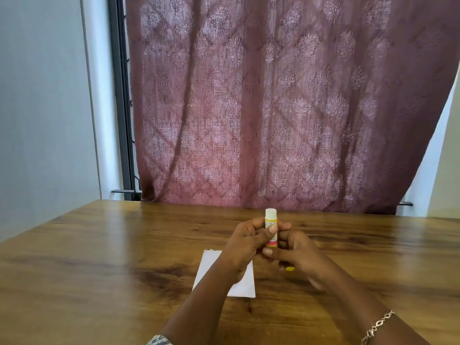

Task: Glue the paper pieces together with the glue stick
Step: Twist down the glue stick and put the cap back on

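Note:
I hold a glue stick point(270, 220) upright above the table; its white top end points up and its body is yellow and pink. My left hand point(251, 241) wraps the stick's middle with the thumb across its label. My right hand point(296, 255) grips the stick's lower end, and a small yellow piece point(290, 268) shows under its fingers. White paper point(225, 275) lies flat on the table beneath my left wrist, partly hidden by that arm. Whether it is one sheet or more, I cannot tell.
A brown wooden table point(99, 257) fills the lower view. Its far edge meets a patterned maroon curtain point(273, 108), with a dark window frame point(122, 120) and a pale wall at the left. A bracelet point(378, 327) sits on my right wrist.

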The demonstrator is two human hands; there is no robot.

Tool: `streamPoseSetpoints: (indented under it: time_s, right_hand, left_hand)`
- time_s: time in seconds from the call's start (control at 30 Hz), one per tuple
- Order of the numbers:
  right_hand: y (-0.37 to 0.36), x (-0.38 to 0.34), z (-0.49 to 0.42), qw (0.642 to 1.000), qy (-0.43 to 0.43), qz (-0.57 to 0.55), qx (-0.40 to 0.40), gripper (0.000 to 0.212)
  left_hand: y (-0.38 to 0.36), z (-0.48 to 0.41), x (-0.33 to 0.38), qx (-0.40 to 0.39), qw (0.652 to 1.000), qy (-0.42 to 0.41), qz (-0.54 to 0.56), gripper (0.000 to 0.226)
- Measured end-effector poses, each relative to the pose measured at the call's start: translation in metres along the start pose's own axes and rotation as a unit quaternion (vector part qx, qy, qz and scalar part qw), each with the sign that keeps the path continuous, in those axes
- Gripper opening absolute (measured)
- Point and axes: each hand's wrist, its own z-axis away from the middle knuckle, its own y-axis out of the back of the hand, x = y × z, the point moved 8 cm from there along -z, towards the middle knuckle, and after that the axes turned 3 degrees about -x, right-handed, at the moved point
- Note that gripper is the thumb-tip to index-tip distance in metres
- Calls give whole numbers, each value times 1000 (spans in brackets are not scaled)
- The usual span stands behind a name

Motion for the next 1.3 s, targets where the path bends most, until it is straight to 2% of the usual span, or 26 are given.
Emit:
streamPoseSetpoints:
  time_s: [0.1,0.33,0.5,0.73,0.97,1.17,1.3]
  right_hand:
    - [-2,-3,2,999,2,-20,-32,13]
    - [5,-2,0,999,9,22,32,20]
    - [1,-2,3,1000,-4,19,-22,9]
    - [6,-2,1,999,-4,31,16,19]
    - [6,0,3,1000,-12,11,-17,9]
    - [6,-1,0,999,-6,24,22,32]
    - [4,3,2,1000,-18,9,-16,12]
  left_hand:
    - [1,0,0,5,1000,-7,-1,25]
    - [-4,-1,-1,-22,1000,-2,3,34]
    - [1,-1,-2,-6,1000,-11,-5,20]
    - [-4,-1,-3,-24,1000,7,-15,24]
    - [-2,-1,-2,-17,1000,0,-24,21]
    - [-7,-1,-2,-40,999,1,-9,25]
    - [-3,-1,-3,-27,1000,0,-12,25]
